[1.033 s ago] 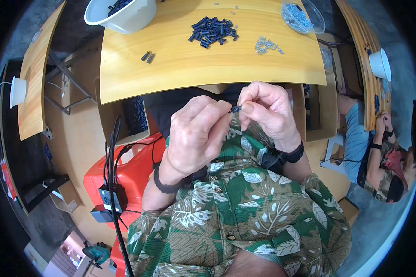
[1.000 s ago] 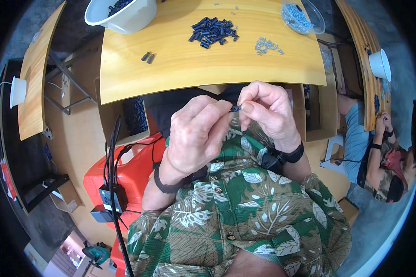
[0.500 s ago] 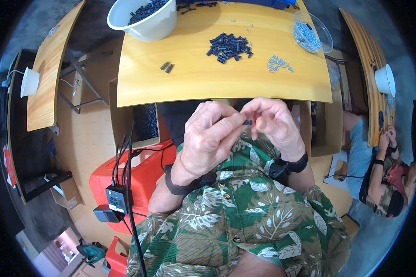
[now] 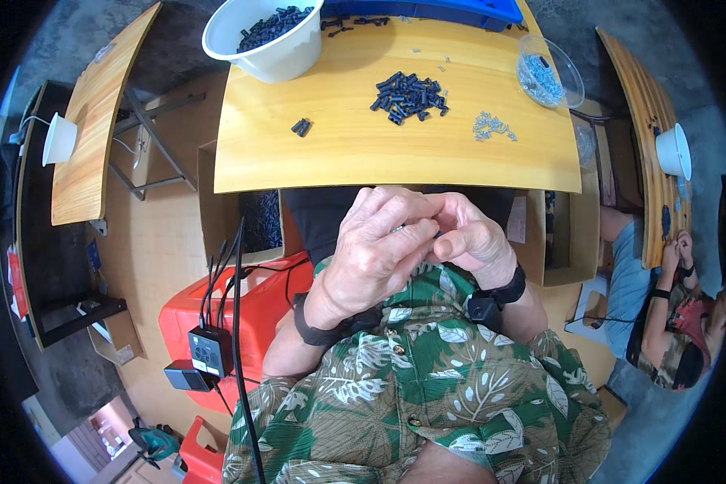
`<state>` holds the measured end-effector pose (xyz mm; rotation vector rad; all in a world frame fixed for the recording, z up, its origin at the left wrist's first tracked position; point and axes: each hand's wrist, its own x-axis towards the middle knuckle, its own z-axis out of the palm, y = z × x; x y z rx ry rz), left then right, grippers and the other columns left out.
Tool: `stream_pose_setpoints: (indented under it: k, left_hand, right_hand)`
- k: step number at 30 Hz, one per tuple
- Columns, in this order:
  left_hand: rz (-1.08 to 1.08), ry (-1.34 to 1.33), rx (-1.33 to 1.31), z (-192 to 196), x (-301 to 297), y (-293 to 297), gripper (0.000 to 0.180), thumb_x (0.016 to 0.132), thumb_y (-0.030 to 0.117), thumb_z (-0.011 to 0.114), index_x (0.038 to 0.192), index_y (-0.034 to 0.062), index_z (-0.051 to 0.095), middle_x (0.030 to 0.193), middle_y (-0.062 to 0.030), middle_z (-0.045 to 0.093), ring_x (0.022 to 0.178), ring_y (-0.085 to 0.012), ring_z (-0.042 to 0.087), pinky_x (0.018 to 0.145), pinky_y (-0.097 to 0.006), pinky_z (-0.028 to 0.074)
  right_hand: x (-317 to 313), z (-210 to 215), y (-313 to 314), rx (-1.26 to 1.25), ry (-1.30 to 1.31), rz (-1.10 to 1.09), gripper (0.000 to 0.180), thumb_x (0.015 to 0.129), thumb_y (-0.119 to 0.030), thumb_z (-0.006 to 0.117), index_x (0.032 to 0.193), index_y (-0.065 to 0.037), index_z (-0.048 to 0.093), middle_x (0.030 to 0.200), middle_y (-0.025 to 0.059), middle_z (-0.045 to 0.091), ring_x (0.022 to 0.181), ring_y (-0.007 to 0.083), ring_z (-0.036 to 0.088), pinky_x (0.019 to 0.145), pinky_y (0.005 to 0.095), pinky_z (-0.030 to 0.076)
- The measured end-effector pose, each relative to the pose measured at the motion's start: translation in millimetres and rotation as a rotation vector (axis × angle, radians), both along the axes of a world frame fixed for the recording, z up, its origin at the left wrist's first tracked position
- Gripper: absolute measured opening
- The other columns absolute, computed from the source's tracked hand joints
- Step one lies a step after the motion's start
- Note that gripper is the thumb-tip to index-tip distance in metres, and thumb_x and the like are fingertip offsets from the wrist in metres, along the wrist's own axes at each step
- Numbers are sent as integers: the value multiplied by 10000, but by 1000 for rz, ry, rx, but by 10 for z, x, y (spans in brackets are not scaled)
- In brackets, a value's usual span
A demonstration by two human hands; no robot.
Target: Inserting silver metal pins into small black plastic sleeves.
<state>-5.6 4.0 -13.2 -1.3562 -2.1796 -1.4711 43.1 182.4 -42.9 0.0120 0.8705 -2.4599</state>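
Just in front of the table edge, my left hand [image 4: 383, 246] and my right hand [image 4: 474, 238] meet at the fingertips. Between them a sliver of a small black plastic part [image 4: 438, 235] shows; the fingers cover the rest. Both hands are closed around it. On the wooden table [image 4: 339, 165] beyond lies a pile of black plastic parts [image 4: 410, 98], like short tubes. Small silvery metal pieces, perhaps screws, form a loose heap [image 4: 492, 127] to its right. Two more black parts [image 4: 302, 127] lie together at the left.
A white tub [image 4: 278, 60] of black parts stands at the far left, a clear round container [image 4: 550, 81] of silvery pieces at the far right. Behind is a blue tray [image 4: 460, 12]. Cardboard boxes [image 4: 569, 242] sit below. A red plastic stool [image 4: 226, 310] and another person [image 4: 673, 323] flank me.
Both hands have drawn closer together and sit slightly lower in view. The black part, plainer before, is now mostly covered by fingers. The table view has shifted slightly.
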Motion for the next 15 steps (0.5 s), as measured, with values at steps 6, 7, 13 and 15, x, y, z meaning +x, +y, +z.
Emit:
stream_pose_setpoints:
  k: [6,7,13,15]
  left_hand:
    - [-1,-3,-14,-11,-14,16,298,630,18,779,916,46,703,996,-64,672,922,-267,644,802,-381,496]
    - [-3,-2,-14,-11,-19,14,298,630,18,779,916,46,703,996,-64,672,922,-267,644,802,-381,496]
    - [16,-6,34,-8,-28,10,277,626,37,763,896,41,700,986,-55,663,886,-241,618,783,-375,474]
    - [70,-49,-17,29,-50,-37,254,669,-9,771,910,45,713,967,-75,684,896,-236,655,763,-343,525]
  right_hand:
    - [-18,-86,-86,-163,-24,-16,557,747,-144,816,1224,37,593,929,-12,637,726,46,557,595,177,415]
    - [-24,-75,-96,-158,-26,-33,547,756,-137,806,1228,37,590,915,-13,636,697,43,547,579,173,410]
    - [-53,-45,-95,-136,35,-11,471,822,-233,789,1179,7,598,837,-22,614,591,13,468,490,157,367]
    - [-49,-48,-80,-95,17,-9,447,835,-285,782,1139,-7,605,820,-26,601,586,9,465,486,155,365]
